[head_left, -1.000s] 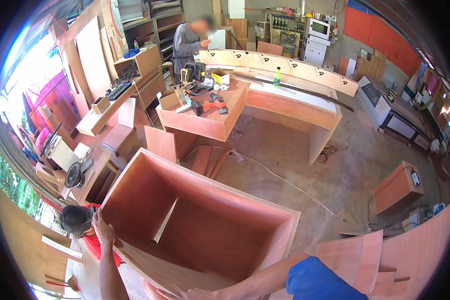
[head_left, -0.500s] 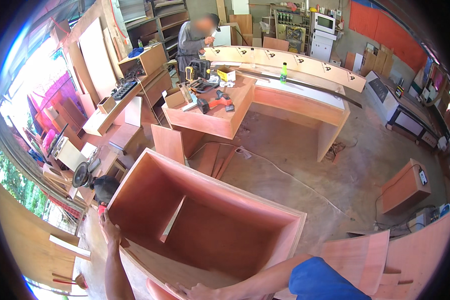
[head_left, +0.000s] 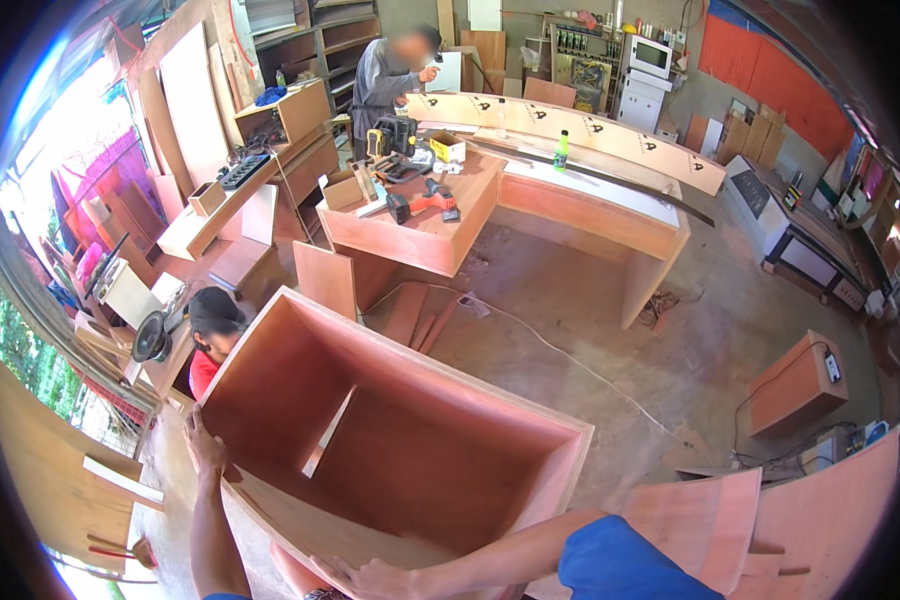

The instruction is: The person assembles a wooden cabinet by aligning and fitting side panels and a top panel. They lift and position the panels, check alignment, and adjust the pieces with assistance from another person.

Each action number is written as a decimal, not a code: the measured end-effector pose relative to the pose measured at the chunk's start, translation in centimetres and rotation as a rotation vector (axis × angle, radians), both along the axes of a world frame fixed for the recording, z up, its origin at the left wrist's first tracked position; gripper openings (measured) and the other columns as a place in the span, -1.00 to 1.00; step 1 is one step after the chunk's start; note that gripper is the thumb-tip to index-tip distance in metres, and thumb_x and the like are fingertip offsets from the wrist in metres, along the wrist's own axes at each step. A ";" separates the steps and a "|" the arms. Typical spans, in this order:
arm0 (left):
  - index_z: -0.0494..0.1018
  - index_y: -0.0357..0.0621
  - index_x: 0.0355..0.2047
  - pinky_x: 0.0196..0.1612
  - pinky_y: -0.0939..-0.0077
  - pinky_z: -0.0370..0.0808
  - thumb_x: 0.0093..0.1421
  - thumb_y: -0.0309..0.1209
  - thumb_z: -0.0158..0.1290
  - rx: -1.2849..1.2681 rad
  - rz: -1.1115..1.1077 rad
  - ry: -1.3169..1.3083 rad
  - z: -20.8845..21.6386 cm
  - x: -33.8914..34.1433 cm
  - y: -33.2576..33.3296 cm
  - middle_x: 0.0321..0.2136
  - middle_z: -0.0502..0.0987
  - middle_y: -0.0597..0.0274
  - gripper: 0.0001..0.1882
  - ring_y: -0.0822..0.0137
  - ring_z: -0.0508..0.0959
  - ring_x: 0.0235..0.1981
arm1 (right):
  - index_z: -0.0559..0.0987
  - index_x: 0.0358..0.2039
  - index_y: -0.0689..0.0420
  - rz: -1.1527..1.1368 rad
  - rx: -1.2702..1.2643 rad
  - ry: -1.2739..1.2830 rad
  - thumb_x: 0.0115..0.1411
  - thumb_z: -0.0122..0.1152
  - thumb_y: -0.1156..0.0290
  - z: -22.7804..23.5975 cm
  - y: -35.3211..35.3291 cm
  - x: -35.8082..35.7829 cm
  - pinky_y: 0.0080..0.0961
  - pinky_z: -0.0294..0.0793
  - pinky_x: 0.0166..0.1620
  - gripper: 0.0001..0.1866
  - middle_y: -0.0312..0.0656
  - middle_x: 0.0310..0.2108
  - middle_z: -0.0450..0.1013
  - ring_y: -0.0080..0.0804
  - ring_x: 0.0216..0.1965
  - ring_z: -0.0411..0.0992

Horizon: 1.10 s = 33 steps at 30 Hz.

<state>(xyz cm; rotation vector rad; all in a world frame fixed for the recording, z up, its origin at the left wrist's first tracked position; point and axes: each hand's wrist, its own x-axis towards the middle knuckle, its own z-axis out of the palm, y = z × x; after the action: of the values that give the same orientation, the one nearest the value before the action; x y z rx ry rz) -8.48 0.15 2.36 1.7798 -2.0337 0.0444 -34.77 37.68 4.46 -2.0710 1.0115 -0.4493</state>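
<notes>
An open reddish plywood cabinet box (head_left: 410, 470) lies tilted in front of me, its open side facing up and a slot in its inner panel. My left hand (head_left: 205, 445) grips the rim at its left corner, fingers over the edge. Along the near rim, my right hand (head_left: 370, 578) holds the edge, with some fingers lying over the panel; the thumb side is partly hidden. Close behind the box's left side, a person in a red top and dark cap (head_left: 215, 325) crouches, hands hidden by the box.
A wooden workbench (head_left: 395, 240) ahead bears an orange-red cordless drill (head_left: 425, 203), a green bottle (head_left: 561, 152) and other tools. Another person (head_left: 385, 85) stands behind it. A white cable (head_left: 570, 355) crosses the floor. At right stands a wooden box (head_left: 795, 385); curved panels (head_left: 690, 520) lie nearby.
The crouching person has risen into fuller view beside the box's left edge. In the picture, the box and both my hands have shifted slightly left and down.
</notes>
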 end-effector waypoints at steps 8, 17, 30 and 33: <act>0.25 -0.18 0.49 0.51 0.05 0.27 0.01 -0.76 0.07 0.003 -0.021 0.063 0.0 0.1 0.0 0.33 0.34 -0.16 -0.06 -0.20 0.33 0.39 | -0.39 0.60 0.26 0.001 -0.045 0.006 0.16 0.38 0.30 -1.3 0.7 0.7 0.16 0.65 -0.18 0.30 0.58 0.22 0.33 0.36 -0.33 0.62; 0.28 -0.18 0.47 0.50 0.04 0.27 0.02 -0.76 0.07 -0.002 -0.032 0.041 -0.1 0.4 -0.3 0.34 0.35 -0.15 -0.09 -0.19 0.33 0.39 | -0.46 0.57 0.35 0.001 -0.071 0.041 0.07 0.41 0.27 -1.9 0.6 1.6 0.18 0.65 -0.18 0.40 0.61 0.17 0.35 0.37 -0.35 0.62; 0.25 -0.18 0.49 0.53 0.06 0.24 0.02 -0.76 0.09 -0.004 0.010 -0.002 -0.1 0.2 -0.2 0.36 0.33 -0.16 -0.07 -0.18 0.30 0.42 | -0.50 0.56 0.35 0.069 0.001 0.047 0.09 0.39 0.28 -0.6 0.3 0.9 0.13 0.65 -0.14 0.39 0.61 0.18 0.34 0.37 -0.30 0.63; 0.25 -0.19 0.49 0.53 0.06 0.25 0.02 -0.75 0.12 0.019 -0.003 0.068 0.2 0.1 0.0 0.37 0.33 -0.17 -0.07 -0.19 0.31 0.42 | -0.51 0.56 0.35 0.054 -0.016 0.026 0.10 0.37 0.28 -1.1 0.3 1.0 0.13 0.65 -0.12 0.38 0.61 0.17 0.34 0.37 -0.29 0.63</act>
<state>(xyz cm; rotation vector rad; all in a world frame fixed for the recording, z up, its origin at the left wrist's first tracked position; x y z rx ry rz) -8.36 0.13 2.59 1.7654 -1.9954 -0.0361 -33.80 38.00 3.37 -2.1179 0.9679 -0.4048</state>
